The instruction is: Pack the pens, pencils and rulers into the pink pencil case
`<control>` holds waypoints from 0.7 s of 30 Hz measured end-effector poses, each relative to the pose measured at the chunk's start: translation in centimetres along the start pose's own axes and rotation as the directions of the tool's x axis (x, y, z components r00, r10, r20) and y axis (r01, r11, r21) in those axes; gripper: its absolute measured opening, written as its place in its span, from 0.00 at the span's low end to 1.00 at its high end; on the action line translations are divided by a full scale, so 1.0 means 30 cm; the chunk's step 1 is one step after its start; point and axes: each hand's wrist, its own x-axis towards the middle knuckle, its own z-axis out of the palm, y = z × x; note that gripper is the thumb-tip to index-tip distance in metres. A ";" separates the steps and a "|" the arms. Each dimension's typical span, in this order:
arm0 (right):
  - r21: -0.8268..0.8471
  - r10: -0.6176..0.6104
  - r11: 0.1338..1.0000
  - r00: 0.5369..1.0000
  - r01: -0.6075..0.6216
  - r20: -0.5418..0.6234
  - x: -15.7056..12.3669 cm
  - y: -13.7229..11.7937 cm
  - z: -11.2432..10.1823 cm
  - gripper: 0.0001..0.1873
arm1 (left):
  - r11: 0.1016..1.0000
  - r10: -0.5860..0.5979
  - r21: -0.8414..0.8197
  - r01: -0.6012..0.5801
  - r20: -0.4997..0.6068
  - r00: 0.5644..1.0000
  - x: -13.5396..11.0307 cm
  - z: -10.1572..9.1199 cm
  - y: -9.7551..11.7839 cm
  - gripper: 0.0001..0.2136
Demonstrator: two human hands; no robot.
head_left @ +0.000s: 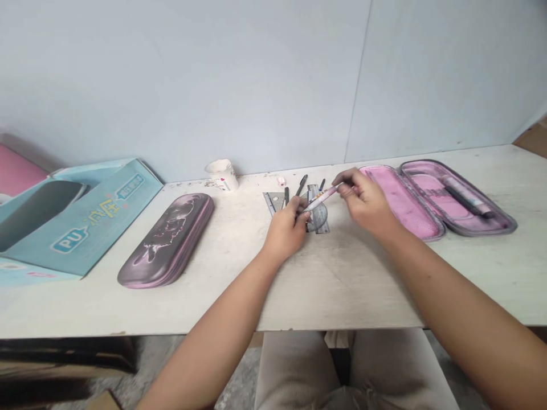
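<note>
A slim pink-and-white pen (322,198) lies slantwise between my hands. My left hand (284,230) grips its lower end, and the fingers of my right hand (363,202) pinch its upper end. Under and just behind my left hand lie a clear protractor (319,216), a metal ruler (273,200) and several dark pens (301,185). The hands partly hide these. To the right of my right hand, a pink-lined pencil case (436,199) lies open, with a pen-like item (468,196) in its far half.
A closed, dark pink-marbled pencil case (166,240) lies left of my hands on the pale table (342,285). A white mug (222,175) and a small eraser (281,181) stand by the wall. A torn-open blue box (81,219) overhangs the left side.
</note>
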 end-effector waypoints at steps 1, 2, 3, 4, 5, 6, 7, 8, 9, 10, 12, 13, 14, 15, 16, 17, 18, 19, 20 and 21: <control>-0.021 0.024 1.000 0.999 -0.023 0.048 -0.003 -0.004 0.004 0.07 | 1.000 -0.005 -0.023 0.005 -0.005 1.000 0.000 0.000 -0.005 0.07; -0.065 0.058 0.996 0.996 -0.054 0.068 -0.005 -0.007 0.007 0.08 | 0.999 -0.006 -0.039 0.006 -0.011 1.000 0.001 -0.001 -0.009 0.07; -0.123 0.093 0.989 0.993 -0.084 0.067 -0.007 -0.008 0.009 0.11 | 0.999 -0.003 -0.041 0.002 -0.016 1.000 0.002 -0.002 -0.012 0.07; -0.185 0.119 0.977 0.991 -0.106 0.059 -0.008 -0.006 0.009 0.14 | 1.000 0.003 -0.031 -0.004 -0.017 1.000 0.003 -0.003 -0.014 0.07; -0.238 0.136 0.964 0.989 -0.120 0.052 -0.007 -0.003 0.009 0.18 | 1.000 0.010 -0.015 -0.010 -0.017 1.000 0.004 -0.004 -0.015 0.06; -0.268 0.146 0.955 0.988 -0.128 0.049 -0.006 0.001 0.008 0.20 | 1.000 0.016 -0.001 -0.016 -0.015 1.000 0.005 -0.005 -0.015 0.06; -0.266 0.151 0.955 0.987 -0.133 0.051 -0.003 0.006 0.006 0.21 | 1.000 0.018 0.002 -0.018 -0.014 1.000 0.007 -0.006 -0.016 0.05; -0.230 0.152 0.964 0.986 -0.134 0.062 -0.001 0.010 0.004 0.21 | 1.000 0.017 -0.010 -0.017 -0.016 1.000 0.010 -0.007 -0.016 0.05; -0.166 0.145 0.977 0.987 -0.131 0.075 0.002 0.012 0.002 0.19 | 0.999 0.012 -0.035 -0.013 -0.021 1.000 0.012 -0.008 -0.017 0.05; -0.088 0.129 0.989 0.987 -0.121 0.091 0.005 0.013 0.000 0.17 | 0.998 0.006 -0.065 -0.008 -0.029 1.000 0.015 -0.010 -0.019 0.05; 0.038 0.081 0.995 0.987 -0.087 0.140 0.007 0.009 -0.003 0.13 | 0.994 -0.012 -0.113 0.005 -0.059 0.998 0.019 -0.013 -0.024 0.05; 0.058 0.067 0.995 0.984 -0.078 0.163 0.006 0.006 -0.004 0.12 | 0.992 -0.021 -0.125 0.012 -0.071 0.997 0.020 -0.014 -0.026 0.05; 0.038 0.072 0.996 0.982 -0.080 0.176 0.004 0.003 -0.003 0.12 | 0.991 -0.028 -0.130 0.018 -0.075 0.997 0.020 -0.014 -0.028 0.05; -0.010 0.096 0.995 0.979 -0.096 0.177 0.002 0.001 -0.003 0.12 | 0.991 -0.032 -0.130 0.022 -0.074 0.997 0.020 -0.014 -0.029 0.04; -0.070 0.129 0.991 0.977 -0.118 0.168 -0.001 0.000 -0.001 0.14 | 0.992 -0.034 -0.127 0.025 -0.069 0.997 0.020 -0.014 -0.029 0.04; -0.125 0.158 0.982 0.976 -0.141 0.147 -0.004 0.001 0.000 0.18 | 0.992 -0.034 -0.124 0.026 -0.059 0.998 0.019 -0.012 -0.029 0.04; -0.162 0.177 0.974 0.976 -0.156 0.125 -0.007 0.003 0.002 0.21 | 0.992 -0.033 -0.121 0.027 -0.049 0.998 0.018 -0.011 -0.029 0.04; -0.173 0.181 0.972 0.977 -0.159 0.114 -0.009 0.006 0.004 0.23 | 0.992 -0.032 -0.122 0.027 -0.044 0.998 0.018 -0.010 -0.029 0.04; -0.155 0.172 0.976 0.979 -0.153 0.114 -0.010 0.008 0.006 0.23 | 0.992 -0.033 -0.125 0.027 -0.045 0.998 0.018 -0.008 -0.029 0.05; -0.116 0.153 0.984 0.980 -0.139 0.128 -0.010 0.011 0.008 0.21 | 0.991 -0.033 -0.129 0.027 -0.048 0.998 0.019 -0.008 -0.029 0.05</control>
